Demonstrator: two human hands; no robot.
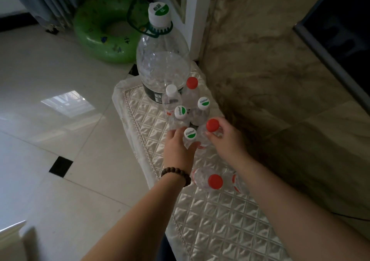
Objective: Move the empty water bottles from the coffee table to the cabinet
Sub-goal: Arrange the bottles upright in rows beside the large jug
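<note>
A low cabinet top under a quilted silver cloth [210,216] carries several empty clear bottles. My left hand [177,148] grips a small bottle with a white and green cap [190,134]. Just to its right, my right hand [226,138] grips a red-capped bottle [212,125]. Both stand upright at the near end of a cluster of small bottles [181,111] in front of a large 6L jug [162,60]. Two more red-capped bottles [215,181] sit nearer me, partly hidden between my forearms.
A marble wall [270,70] runs along the cabinet's right side, with a dark screen [344,30] at upper right. A green inflatable swim ring [108,30] lies on the glossy tiled floor [60,110] to the left, near a curtain.
</note>
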